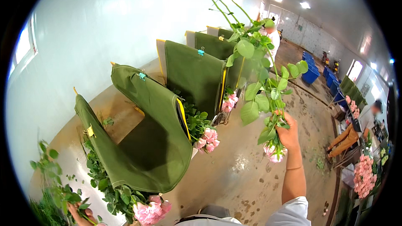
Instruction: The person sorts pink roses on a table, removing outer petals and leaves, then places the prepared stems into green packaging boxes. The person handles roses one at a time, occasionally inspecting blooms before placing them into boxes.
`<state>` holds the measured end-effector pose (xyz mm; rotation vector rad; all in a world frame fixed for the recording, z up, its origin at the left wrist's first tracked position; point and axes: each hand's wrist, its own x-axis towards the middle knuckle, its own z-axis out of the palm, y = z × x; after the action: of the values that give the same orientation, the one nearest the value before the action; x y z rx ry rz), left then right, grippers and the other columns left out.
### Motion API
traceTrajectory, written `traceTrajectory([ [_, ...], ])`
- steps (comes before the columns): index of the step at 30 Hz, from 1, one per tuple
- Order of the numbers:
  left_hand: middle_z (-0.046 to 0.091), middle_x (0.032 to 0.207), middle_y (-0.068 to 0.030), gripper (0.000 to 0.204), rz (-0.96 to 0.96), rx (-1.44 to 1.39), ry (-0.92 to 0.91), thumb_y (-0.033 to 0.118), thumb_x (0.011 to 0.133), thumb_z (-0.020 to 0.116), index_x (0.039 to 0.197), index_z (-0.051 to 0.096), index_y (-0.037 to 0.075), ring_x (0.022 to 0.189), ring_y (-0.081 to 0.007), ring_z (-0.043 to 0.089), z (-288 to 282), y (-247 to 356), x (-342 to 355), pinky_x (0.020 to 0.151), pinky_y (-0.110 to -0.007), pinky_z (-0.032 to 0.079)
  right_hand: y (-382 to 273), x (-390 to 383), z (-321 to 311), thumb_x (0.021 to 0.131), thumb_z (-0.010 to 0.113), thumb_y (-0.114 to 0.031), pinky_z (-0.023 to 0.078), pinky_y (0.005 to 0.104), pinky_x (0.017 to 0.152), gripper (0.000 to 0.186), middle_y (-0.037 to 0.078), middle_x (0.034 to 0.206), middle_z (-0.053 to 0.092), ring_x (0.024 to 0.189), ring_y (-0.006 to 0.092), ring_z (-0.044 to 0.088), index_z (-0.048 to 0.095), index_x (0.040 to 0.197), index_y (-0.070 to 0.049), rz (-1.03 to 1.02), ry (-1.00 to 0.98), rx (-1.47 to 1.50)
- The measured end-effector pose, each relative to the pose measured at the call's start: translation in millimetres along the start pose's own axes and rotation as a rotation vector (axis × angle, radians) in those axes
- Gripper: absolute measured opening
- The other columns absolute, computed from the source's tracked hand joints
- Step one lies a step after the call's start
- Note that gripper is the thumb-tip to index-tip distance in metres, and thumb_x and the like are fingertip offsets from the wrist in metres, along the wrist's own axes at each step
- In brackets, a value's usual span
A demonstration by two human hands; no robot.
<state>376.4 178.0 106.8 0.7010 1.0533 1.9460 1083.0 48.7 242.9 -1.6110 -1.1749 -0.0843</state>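
Observation:
My right hand (289, 130) is closed around a few leafy rose stems, raised in front of me. The pink rose heads (274, 152) hang down below my fingers, and the bare stem ends point up and away. Low at the far left, my left hand (77, 214) grips another leafy stem (56, 180); part of this hand is cut off by the picture's rim. Between my hands a green cloth sling (146, 150) sags in a deep curve. Pink roses (151, 211) with dark leaves stick out beside its near side.
More green cloth dividers (192, 65) with clips stand in a row, pink roses (207, 140) between them. Blue bins (310, 73) line the far floor. At right, a person (364, 121) works by a table near a large pink rose bunch (364, 175). Another person (273, 42) stands behind the dividers.

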Motion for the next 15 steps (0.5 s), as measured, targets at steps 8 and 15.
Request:
traceTrajectory([
  [8,0.063,0.096,-0.0126,0.046,0.225,0.444,0.466,0.039,0.090,0.056,0.120,0.055,0.005,0.082,-0.0200,0.059,143.5,94.6,-109.6,0.079,-0.036,0.048,96.7,122.1,48.0,0.073,0.059,0.009,0.045,0.0279,0.084,0.037,0.011,0.098,0.066,0.092,0.0162,0.060,0.060,0.109,0.000,-0.198,-0.107,-0.063],
  [15,0.060,0.084,-0.0087,0.032,0.465,0.303,0.120,0.031,0.094,0.050,0.104,0.057,0.001,0.072,-0.0178,0.056,341.6,2.4,-201.3,0.056,-0.030,0.047,221.0,256.9,182.1,0.076,0.060,0.001,0.049,0.0326,0.077,0.024,0.016,0.087,0.065,0.083,0.0218,0.061,0.061,0.100,0.001,-0.010,-0.600,0.374],
])
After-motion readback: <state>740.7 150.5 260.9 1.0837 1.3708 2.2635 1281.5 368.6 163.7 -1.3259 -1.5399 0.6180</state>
